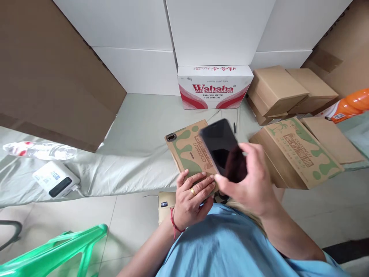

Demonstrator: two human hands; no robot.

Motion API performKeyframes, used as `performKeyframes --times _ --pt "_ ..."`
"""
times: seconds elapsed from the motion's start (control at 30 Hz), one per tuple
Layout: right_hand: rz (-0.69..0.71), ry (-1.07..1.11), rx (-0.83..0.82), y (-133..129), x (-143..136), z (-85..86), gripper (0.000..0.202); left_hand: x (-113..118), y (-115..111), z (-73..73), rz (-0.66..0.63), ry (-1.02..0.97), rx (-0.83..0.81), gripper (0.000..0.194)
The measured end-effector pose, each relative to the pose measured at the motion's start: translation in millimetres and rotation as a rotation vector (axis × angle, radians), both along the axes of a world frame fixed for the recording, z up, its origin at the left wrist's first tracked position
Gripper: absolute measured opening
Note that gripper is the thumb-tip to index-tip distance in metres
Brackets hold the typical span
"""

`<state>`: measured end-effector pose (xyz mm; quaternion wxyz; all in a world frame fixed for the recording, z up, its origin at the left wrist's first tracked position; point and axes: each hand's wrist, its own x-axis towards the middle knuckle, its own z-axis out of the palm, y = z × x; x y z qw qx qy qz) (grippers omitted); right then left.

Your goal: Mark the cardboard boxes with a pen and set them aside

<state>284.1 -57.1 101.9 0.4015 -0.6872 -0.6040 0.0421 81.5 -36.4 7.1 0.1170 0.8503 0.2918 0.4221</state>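
My right hand (pixel 250 179) grips a black smartphone (pixel 223 148) by its lower edges, thumb on one side and fingers on the other. The phone is tilted, with its dark screen facing up, above the right part of a flat brown coconut carton (pixel 187 148). My left hand (pixel 196 196), with a gold ring and a red string bracelet, lies on the carton's near edge with its fingers spread out flat. A round dark object (pixel 171 136) sits at the carton's far left corner. Just beyond the phone, a dark pen (pixel 234 127) lies on the cloth.
A Wahaha box (pixel 215 90) stands at the back. Brown boxes (pixel 278 86) and a coconut carton (pixel 302 148) are at right, near an orange bottle (pixel 351 105). Left are a large carton (pixel 54 73), a clear bottle (pixel 40 150), a power bank (pixel 54 179) and a green stool (pixel 66 246).
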Motion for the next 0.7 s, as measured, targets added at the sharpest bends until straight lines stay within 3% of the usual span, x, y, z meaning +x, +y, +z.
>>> performKeyframes --times 0.13,0.27,0.37,0.5,0.63,0.7 --pt "0.168 0.117 0.02 28 -63 -1.9 0.075 -11 -5 -22.3 -0.006 0.083 0.023 0.016" --pt "0.156 0.14 -0.019 40 -92 -13.7 0.078 -17 -8 -34.6 -0.024 0.161 0.002 0.028" --pt "0.14 0.123 -0.047 41 -96 -17.4 0.078 -13 -9 -37.4 0.017 0.125 0.0 0.044" --pt "0.142 0.108 -0.048 40 -97 -19.6 0.079 -7 -8 -37.2 0.062 0.024 0.035 0.048" --pt "0.169 0.132 0.001 39 -93 -19.3 0.08 -9 -5 -25.2 0.004 0.059 0.037 0.033" --pt "0.165 0.146 0.076 37 -78 -17.4 0.078 -9 -4 -13.6 -0.023 0.083 0.024 0.021"
